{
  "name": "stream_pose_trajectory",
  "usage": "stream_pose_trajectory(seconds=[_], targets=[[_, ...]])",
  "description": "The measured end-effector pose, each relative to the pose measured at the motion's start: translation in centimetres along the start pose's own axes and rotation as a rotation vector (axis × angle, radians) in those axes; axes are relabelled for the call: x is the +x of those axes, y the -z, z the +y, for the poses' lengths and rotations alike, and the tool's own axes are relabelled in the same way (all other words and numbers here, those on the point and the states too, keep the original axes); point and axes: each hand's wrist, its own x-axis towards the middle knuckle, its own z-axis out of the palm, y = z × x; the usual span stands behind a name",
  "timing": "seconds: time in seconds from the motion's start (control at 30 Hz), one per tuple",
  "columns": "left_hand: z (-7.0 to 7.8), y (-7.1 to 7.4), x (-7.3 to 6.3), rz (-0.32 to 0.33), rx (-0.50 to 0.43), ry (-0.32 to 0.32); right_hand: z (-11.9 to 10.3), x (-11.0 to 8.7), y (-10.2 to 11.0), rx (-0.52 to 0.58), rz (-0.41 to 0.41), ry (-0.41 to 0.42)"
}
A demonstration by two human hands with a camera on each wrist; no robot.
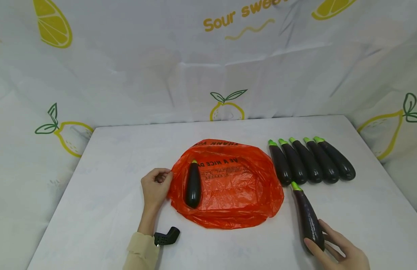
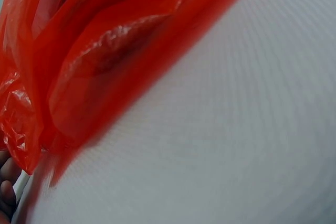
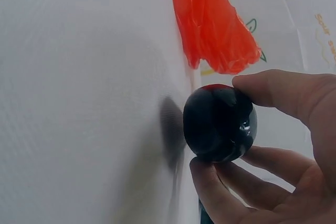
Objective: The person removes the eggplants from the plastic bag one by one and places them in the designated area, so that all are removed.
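Observation:
A red plastic bag (image 1: 230, 219) lies spread open on the table, with one dark eggplant (image 1: 193, 185) in its left part. My left hand (image 1: 156, 191) pinches the bag's left edge; in the left wrist view only some fingertips (image 2: 7, 190) show below the crumpled red film. Right of the bag, my right hand (image 1: 345, 252) grips another eggplant (image 1: 308, 217) by its thick end, thumb on one side and fingers on the other. Its green stem end points away from me, toward the row behind. The right wrist view shows the round end held close over the table, its shadow beside it.
Several eggplants (image 1: 297, 165) lie side by side at the back right, green ends away from me. A black angled device (image 1: 167, 237) sits at my left wrist. A white curtain with lemon prints (image 1: 134, 82) hangs behind the white table (image 1: 114, 168).

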Motion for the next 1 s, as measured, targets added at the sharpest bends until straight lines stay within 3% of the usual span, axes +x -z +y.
stream_pose_trajectory(seconds=[0.1, 0.37, 1.0], targets=[[0.0, 0.0, 0.0, 0.000, -0.005, -0.001, 0.3, 0.3, -0.3, -0.027, -0.002, 0.008], [0.1, 0.1, 0.0, 0.000, -0.001, -0.007, -0.7, 0.6, 0.4, -0.134, -0.105, 0.040], [0.0, 0.1, 0.0, -0.007, -0.007, 0.009, -0.8, 1.2, 0.0, -0.121, -0.028, 0.133]])
